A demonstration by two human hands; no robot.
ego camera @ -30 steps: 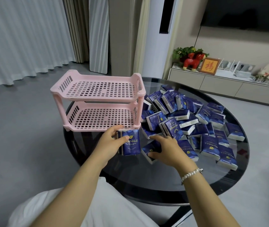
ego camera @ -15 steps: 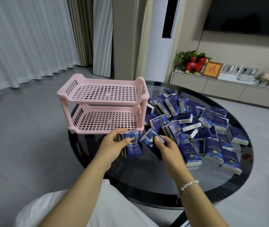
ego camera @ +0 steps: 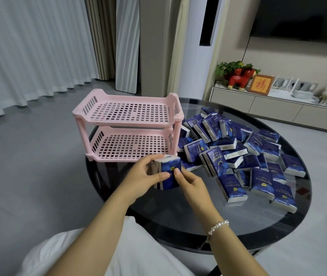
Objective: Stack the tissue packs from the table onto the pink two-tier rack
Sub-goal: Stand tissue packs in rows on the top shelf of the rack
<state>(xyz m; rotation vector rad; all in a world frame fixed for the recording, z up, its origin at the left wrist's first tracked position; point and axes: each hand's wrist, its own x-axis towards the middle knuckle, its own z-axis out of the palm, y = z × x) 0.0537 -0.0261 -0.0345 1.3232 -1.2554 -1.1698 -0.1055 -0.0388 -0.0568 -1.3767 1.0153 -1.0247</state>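
I've got both hands on a small bundle of packs point(ego camera: 168, 173) stood on edge on the glass table point(ego camera: 178, 216), just in front of the pink rack point(ego camera: 128, 126), around its 5 o'clock corner. My read: several packs are being squared together so they go onto a shelf in one trip. Left hand point(ego camera: 140, 176) curls around the bundle's left side, fingers over the top edge, thumb pressed on the front face, so a firm grasp. Right hand point(ego camera: 190, 181) pinches the front pack from 4 o'clock, thumb on its blue face, other fingers tucked out of sight behind; I judge it's aligning that pack against the rest. Exact pack count in the bundle I can't tell. Both tiers of the rack have nothing on them, so stacking not begun. Loose pile of tissue packs point(ego camera: 238, 154) sprawls at 3 o'clock of the rack, some leaning, some flat, nearest ones touching the rack's right leg
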